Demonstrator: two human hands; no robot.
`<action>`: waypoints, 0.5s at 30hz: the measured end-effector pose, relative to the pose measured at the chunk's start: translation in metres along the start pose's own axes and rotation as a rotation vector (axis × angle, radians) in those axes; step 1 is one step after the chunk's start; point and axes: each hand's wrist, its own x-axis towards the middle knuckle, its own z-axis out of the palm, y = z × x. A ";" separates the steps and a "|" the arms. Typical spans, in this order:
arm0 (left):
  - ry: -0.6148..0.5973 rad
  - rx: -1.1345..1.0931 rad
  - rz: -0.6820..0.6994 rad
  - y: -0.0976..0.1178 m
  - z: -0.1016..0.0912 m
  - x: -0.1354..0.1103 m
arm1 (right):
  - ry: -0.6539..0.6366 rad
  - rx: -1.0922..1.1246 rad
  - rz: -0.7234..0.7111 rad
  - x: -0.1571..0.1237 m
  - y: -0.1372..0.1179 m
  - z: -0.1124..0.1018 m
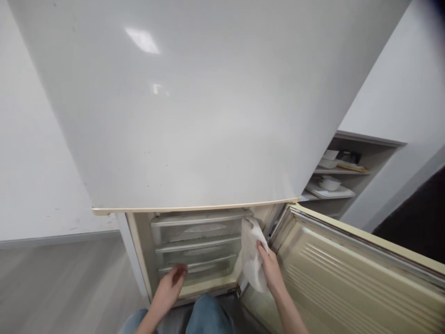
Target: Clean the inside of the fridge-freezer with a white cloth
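My right hand (269, 266) grips a white cloth (252, 260), which hangs limp at the right side of an opened lower fridge compartment. In front of the drawers, my left hand (170, 285) is raised with its fingers curled inward. Motion smears those fingertips, so whether they close on anything is unclear. Stacked inside are several clear-fronted drawers: a top drawer (205, 231), a middle drawer (198, 254) and a bottom one (208, 269) nearest my left hand. The cream lower door (333, 269) stands swung out to the right.
The closed glossy upper door (194, 116) rises above the compartment. A wall niche (377, 153) at the right has shelves with a white bowl (329, 183) and boxes. My knees (208, 315) are close to the compartment's front. Grey floor (62, 283) lies to the left.
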 end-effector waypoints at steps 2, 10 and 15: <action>0.008 -0.208 0.053 0.036 -0.005 0.028 | -0.005 0.172 0.148 -0.017 0.001 -0.006; -0.086 -0.985 -0.185 0.119 0.000 0.060 | 0.131 0.339 0.381 -0.065 0.007 -0.026; -0.091 -0.977 -0.121 0.119 0.008 0.057 | 0.196 0.316 0.385 -0.080 0.024 -0.040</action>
